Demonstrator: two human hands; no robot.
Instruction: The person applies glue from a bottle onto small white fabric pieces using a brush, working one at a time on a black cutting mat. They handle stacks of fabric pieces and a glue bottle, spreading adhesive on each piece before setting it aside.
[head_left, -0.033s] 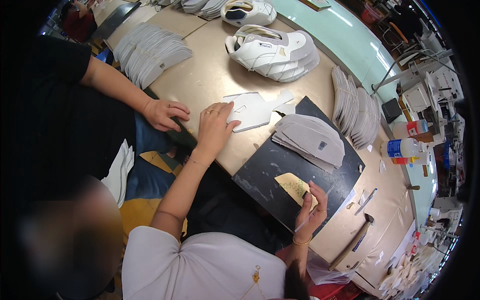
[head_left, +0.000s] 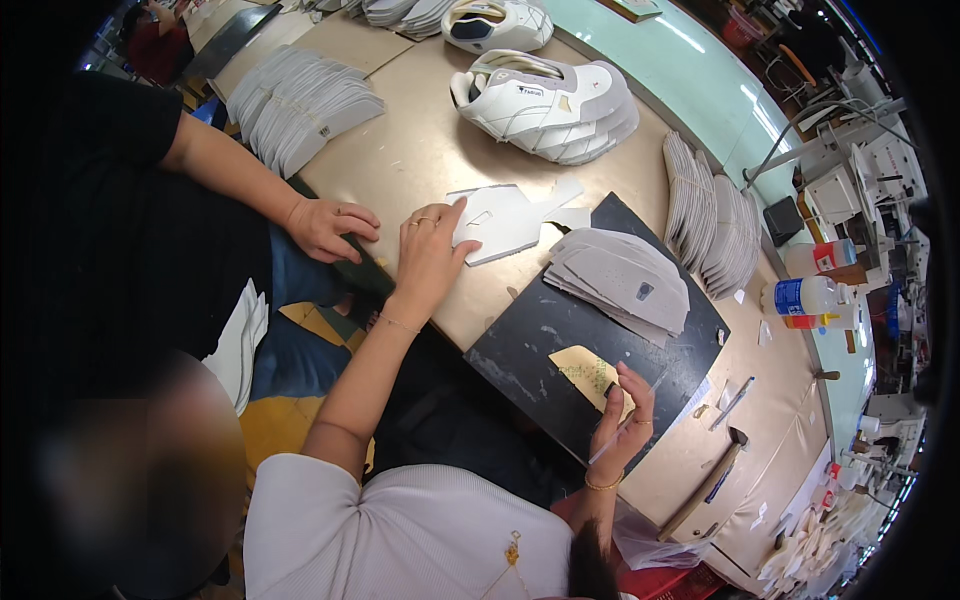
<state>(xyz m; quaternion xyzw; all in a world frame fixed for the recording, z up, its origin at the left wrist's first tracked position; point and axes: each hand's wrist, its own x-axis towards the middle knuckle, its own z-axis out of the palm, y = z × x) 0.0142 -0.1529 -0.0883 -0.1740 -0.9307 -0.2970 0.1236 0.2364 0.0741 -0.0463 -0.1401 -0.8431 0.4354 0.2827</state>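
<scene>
My left hand (head_left: 428,255) reaches to the table's near edge, fingers stretched out, its fingertips and thumb on the left end of some flat white cut pieces (head_left: 510,222). A small outlined shape shows on the top piece. At the right, my right hand (head_left: 625,420) is raised over a black board (head_left: 525,345), holding a thin pale pen-like stick (head_left: 655,385) between its fingers. Beside that thumb lies a yellow template (head_left: 572,368) with a slanted tip; whether the thumb touches it I cannot tell. Grey shoe pieces (head_left: 620,275) lie stacked on the board's far part.
A co-worker's hand (head_left: 335,228) rests at the table edge, left of mine. Nested white-grey shoe uppers (head_left: 560,105) stand farther back. Bundled grey pieces (head_left: 295,105) are at the far left, more bundles (head_left: 700,215) at the right. Bottles (head_left: 805,295) and a hammer (head_left: 705,485) lie rightward.
</scene>
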